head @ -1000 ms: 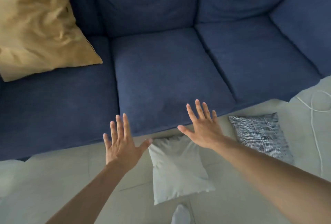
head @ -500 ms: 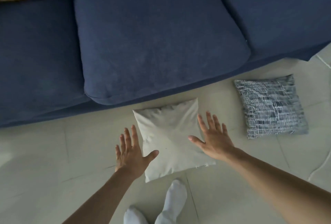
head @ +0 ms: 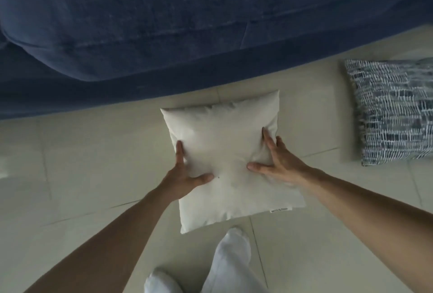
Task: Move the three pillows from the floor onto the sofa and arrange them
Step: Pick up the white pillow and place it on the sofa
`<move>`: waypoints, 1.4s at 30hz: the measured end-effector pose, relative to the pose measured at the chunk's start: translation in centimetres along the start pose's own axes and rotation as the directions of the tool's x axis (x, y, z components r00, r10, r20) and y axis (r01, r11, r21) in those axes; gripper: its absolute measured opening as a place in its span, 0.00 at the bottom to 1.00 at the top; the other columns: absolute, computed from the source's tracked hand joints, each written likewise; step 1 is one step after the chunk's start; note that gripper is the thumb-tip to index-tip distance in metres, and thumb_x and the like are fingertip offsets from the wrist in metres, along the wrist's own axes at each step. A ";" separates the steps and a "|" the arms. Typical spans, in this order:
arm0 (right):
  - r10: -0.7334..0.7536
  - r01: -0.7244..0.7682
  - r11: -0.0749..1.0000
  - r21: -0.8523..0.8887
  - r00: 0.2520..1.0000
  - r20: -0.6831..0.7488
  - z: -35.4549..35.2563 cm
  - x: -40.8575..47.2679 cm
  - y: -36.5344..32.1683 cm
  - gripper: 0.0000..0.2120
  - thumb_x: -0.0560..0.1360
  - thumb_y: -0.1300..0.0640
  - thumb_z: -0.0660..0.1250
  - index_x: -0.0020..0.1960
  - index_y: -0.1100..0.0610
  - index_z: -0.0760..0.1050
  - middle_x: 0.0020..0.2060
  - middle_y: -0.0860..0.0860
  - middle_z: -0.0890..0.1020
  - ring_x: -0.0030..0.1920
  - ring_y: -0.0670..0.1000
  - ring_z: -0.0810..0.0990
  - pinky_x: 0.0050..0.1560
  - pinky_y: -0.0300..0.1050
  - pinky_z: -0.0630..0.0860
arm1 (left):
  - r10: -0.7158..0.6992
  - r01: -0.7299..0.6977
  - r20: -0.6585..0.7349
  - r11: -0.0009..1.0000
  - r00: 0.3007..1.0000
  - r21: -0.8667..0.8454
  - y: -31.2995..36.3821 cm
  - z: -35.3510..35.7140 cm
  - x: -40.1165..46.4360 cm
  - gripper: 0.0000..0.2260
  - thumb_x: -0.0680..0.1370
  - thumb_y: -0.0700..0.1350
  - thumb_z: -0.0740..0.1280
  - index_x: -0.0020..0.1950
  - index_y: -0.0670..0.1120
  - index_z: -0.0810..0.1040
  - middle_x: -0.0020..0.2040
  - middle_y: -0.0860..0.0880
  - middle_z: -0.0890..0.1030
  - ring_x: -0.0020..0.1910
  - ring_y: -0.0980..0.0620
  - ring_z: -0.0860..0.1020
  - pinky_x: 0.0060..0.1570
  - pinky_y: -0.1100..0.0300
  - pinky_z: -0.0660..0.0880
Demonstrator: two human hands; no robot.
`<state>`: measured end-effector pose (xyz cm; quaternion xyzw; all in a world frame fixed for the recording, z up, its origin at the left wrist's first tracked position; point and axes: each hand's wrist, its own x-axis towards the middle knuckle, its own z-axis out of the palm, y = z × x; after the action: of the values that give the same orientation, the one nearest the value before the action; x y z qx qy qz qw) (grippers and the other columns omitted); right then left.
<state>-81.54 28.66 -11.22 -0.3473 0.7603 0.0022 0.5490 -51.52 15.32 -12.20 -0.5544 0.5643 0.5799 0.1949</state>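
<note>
A plain white pillow (head: 225, 142) lies on the tiled floor just in front of the blue sofa (head: 164, 23). My left hand (head: 185, 175) grips its left edge with the thumb pressed on top. On the right edge, my right hand (head: 276, 159) grips it the same way, thumb denting the cover. A second pillow with a dark blue and white woven pattern (head: 393, 114) lies on the floor to the right, untouched. The mustard pillow is out of view.
The sofa's seat cushion overhangs the floor at the top of the view. My feet in white socks (head: 225, 262) stand just behind the white pillow. Pale floor tiles (head: 82, 163) stretch out to the left.
I have bent lower towards the floor. Both hands, spread open above the white pillow before, have come down and taken hold of its two sides.
</note>
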 end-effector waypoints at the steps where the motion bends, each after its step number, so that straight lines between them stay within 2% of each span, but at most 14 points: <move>1: -0.002 0.002 1.000 0.006 1.000 -0.007 0.2 0.3 0.2 0.64 0.67 0.21 0.74 0.84 0.31 0.30 0.89 0.59 0.47 0.87 0.64 0.58 0.86 0.58 0.61 | -0.011 0.011 0.009 0.999 1.000 -0.034 -0.4 0.0 0.0 0.66 0.71 0.61 0.82 0.82 0.63 0.26 0.85 0.51 0.62 0.80 0.41 0.69 0.75 0.51 0.68; 4: -0.016 0.016 0.999 0.041 1.000 0.003 0.3 -0.4 -0.1 0.67 0.66 0.23 0.78 0.87 0.34 0.35 0.84 0.56 0.61 0.83 0.61 0.65 0.84 0.57 0.65 | 0.015 -0.014 0.010 0.997 1.000 -0.077 -0.7 -0.4 -1.2 0.69 0.65 0.63 0.85 0.82 0.68 0.29 0.85 0.56 0.61 0.82 0.46 0.68 0.79 0.49 0.67; 6: -0.025 0.023 0.996 0.081 0.999 0.023 0.2 -1.8 -0.7 0.67 0.66 0.24 0.79 0.88 0.37 0.38 0.82 0.54 0.65 0.82 0.58 0.67 0.83 0.57 0.66 | 0.023 -0.022 0.022 0.999 0.999 -0.050 -0.4 -0.6 -3.1 0.67 0.66 0.61 0.85 0.83 0.69 0.32 0.84 0.56 0.64 0.81 0.47 0.69 0.77 0.51 0.68; 8: -0.035 0.032 0.992 0.125 0.999 0.023 0.6 -3.3 -1.1 0.68 0.63 0.22 0.80 0.87 0.35 0.40 0.81 0.51 0.68 0.81 0.55 0.69 0.83 0.58 0.68 | 0.031 -0.031 0.018 0.999 0.999 -0.031 -0.1 -0.7 -5.3 0.65 0.69 0.57 0.85 0.84 0.68 0.34 0.82 0.55 0.67 0.80 0.47 0.70 0.72 0.55 0.69; 11: -0.042 0.038 0.987 0.159 0.999 0.023 1.5 -6.0 -1.5 0.69 0.60 0.20 0.80 0.86 0.32 0.41 0.79 0.47 0.71 0.79 0.52 0.72 0.81 0.57 0.70 | 0.039 -0.039 0.015 0.999 0.999 -0.015 0.1 -0.7 -8.9 0.64 0.69 0.56 0.85 0.84 0.68 0.36 0.83 0.54 0.67 0.81 0.46 0.69 0.70 0.56 0.70; 15: -0.071 0.069 0.984 0.166 0.997 0.007 1.3 -12.3 -3.8 0.68 0.61 0.21 0.80 0.86 0.32 0.41 0.78 0.49 0.70 0.79 0.53 0.71 0.82 0.57 0.68 | 0.032 -0.032 0.009 0.999 0.999 -0.012 0.8 -1.5 -15.2 0.64 0.69 0.56 0.85 0.85 0.68 0.37 0.84 0.54 0.67 0.81 0.46 0.68 0.74 0.53 0.69; 20: -0.094 0.091 0.990 0.110 0.995 0.022 -1.1 -20.9 -7.3 0.68 0.65 0.26 0.80 0.88 0.38 0.38 0.78 0.52 0.68 0.79 0.56 0.70 0.82 0.53 0.67 | 0.020 -0.020 0.002 1.000 1.000 0.016 2.6 -3.5 -24.2 0.62 0.71 0.57 0.84 0.84 0.69 0.36 0.85 0.51 0.65 0.81 0.44 0.69 0.76 0.51 0.68; 25: -0.126 0.124 0.989 0.084 0.992 0.018 -4.9 -28.8 -12.0 0.67 0.69 0.27 0.79 0.89 0.42 0.38 0.81 0.52 0.66 0.81 0.56 0.67 0.82 0.50 0.64 | 0.055 -0.055 -0.010 0.998 0.998 0.039 6.3 -6.7 -32.0 0.62 0.70 0.60 0.83 0.84 0.69 0.36 0.82 0.50 0.70 0.78 0.42 0.71 0.73 0.49 0.70; 31: -0.197 0.198 0.979 0.053 0.980 -0.031 -11.4 -34.7 -17.5 0.64 0.71 0.31 0.79 0.89 0.43 0.39 0.83 0.54 0.64 0.83 0.56 0.65 0.82 0.48 0.62 | 0.126 -0.123 -0.040 0.989 0.991 0.077 11.7 -12.1 -37.4 0.63 0.69 0.61 0.83 0.85 0.66 0.36 0.83 0.50 0.68 0.79 0.41 0.70 0.75 0.46 0.70; 34: -0.251 0.254 0.967 0.031 0.964 -0.086 -15.1 -35.6 -19.6 0.64 0.70 0.30 0.80 0.89 0.42 0.41 0.82 0.52 0.66 0.82 0.53 0.66 0.81 0.47 0.63 | 0.188 -0.184 -0.059 0.980 0.980 0.072 15.3 -14.7 -38.8 0.61 0.71 0.60 0.83 0.86 0.67 0.37 0.78 0.50 0.72 0.72 0.41 0.74 0.71 0.49 0.72; 37: -0.314 0.317 0.948 0.000 0.938 -0.146 -19.1 -36.7 -22.3 0.62 0.71 0.33 0.81 0.89 0.42 0.43 0.82 0.49 0.66 0.81 0.48 0.65 0.78 0.41 0.62 | 0.249 -0.248 -0.102 0.968 0.963 0.029 18.7 -17.4 -40.1 0.61 0.70 0.59 0.84 0.85 0.69 0.39 0.70 0.55 0.76 0.65 0.47 0.78 0.67 0.51 0.75; 40: -0.368 0.377 0.926 0.010 0.910 -0.190 -23.4 -37.3 -24.9 0.60 0.72 0.37 0.81 0.89 0.44 0.44 0.80 0.38 0.63 0.77 0.38 0.62 0.75 0.35 0.60 | 0.299 -0.304 -0.160 0.953 0.941 -0.006 21.9 -20.1 -40.6 0.60 0.69 0.58 0.85 0.84 0.72 0.42 0.62 0.58 0.79 0.56 0.53 0.81 0.65 0.53 0.77; 42: -0.393 0.401 0.916 -0.002 0.896 -0.207 -26.3 -36.9 -26.6 0.62 0.70 0.33 0.82 0.89 0.42 0.44 0.80 0.37 0.61 0.80 0.42 0.63 0.80 0.42 0.61 | 0.318 -0.327 -0.195 0.945 0.928 -0.012 24.3 -22.0 -40.6 0.60 0.68 0.59 0.85 0.83 0.74 0.42 0.62 0.56 0.81 0.55 0.52 0.81 0.66 0.52 0.78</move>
<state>-83.59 17.76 40.15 -0.4823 0.7253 -0.1607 0.4642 -50.32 5.47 39.03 -0.5113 0.6507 0.5606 0.0298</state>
